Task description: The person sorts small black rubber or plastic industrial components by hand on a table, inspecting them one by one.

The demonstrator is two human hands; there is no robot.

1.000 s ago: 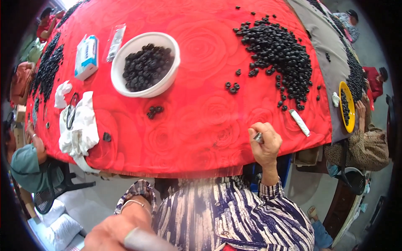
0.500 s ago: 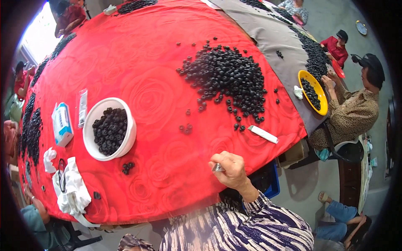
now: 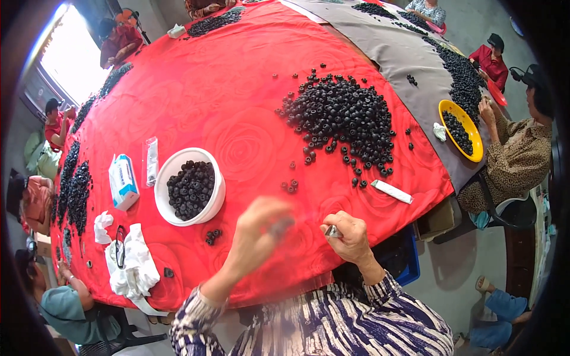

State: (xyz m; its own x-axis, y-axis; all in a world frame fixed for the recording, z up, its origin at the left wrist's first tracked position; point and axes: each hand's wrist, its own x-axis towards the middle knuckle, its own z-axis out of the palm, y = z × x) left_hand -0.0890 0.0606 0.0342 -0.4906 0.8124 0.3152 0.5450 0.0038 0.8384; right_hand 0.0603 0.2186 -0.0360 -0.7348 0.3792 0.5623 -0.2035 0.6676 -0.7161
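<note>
My left hand (image 3: 254, 237) is raised over the red cloth (image 3: 178, 89), blurred by motion. Its fingers look curled, with a dark grey smear at their tips that I cannot make out. To its right, near the table's front edge, my right hand (image 3: 354, 240) is closed around a short silvery metal tool (image 3: 334, 231), whose tip points out between thumb and fingers. A white bowl (image 3: 219, 196) of small black ring-shaped pieces (image 3: 191, 184) stands left of my hands. Beyond my right hand lies a large loose heap of the same pieces (image 3: 347, 115).
A white stick-shaped packet (image 3: 392, 191) lies right of the heap. On the left are a blue-white box (image 3: 123, 183), a clear packet (image 3: 151, 161) and a crumpled white cloth (image 3: 132, 267). A co-worker (image 3: 516, 151) sits at right by a yellow plate (image 3: 445, 107); others sit around the table.
My left hand has come into view from below, over the cloth in front of me. My right hand still grips the metal tool. The whole view has shifted, so the table appears further right.
</note>
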